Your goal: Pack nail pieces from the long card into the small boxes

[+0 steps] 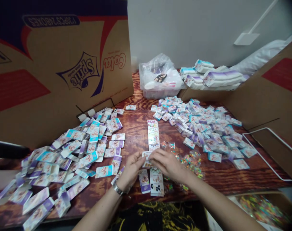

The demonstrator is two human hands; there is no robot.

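Note:
Near the table's front edge, my left hand (pixel 130 171), with a metal watch on its wrist, pinches the left side of a small printed paper (pixel 146 159). The fingers of my right hand (pixel 168 164) close on the same paper from the right. Beneath and behind it lies a row of overlapping printed sheets (pixel 153 133), with more sheets (pixel 156 184) in front. A small flat purple-and-white box (pixel 144 181) lies just below my hands. Small clear bags of colourful candy (pixel 191 162) lie right of my right hand.
Flat small boxes (pixel 88 157) are heaped at the left, filled-out ones (pixel 208 128) at the right. Behind stands a plastic tub (pixel 160 93) with bags. Large cartons (pixel 64 73) flank the table. An open box of candy bags (pixel 263 208) is at the lower right.

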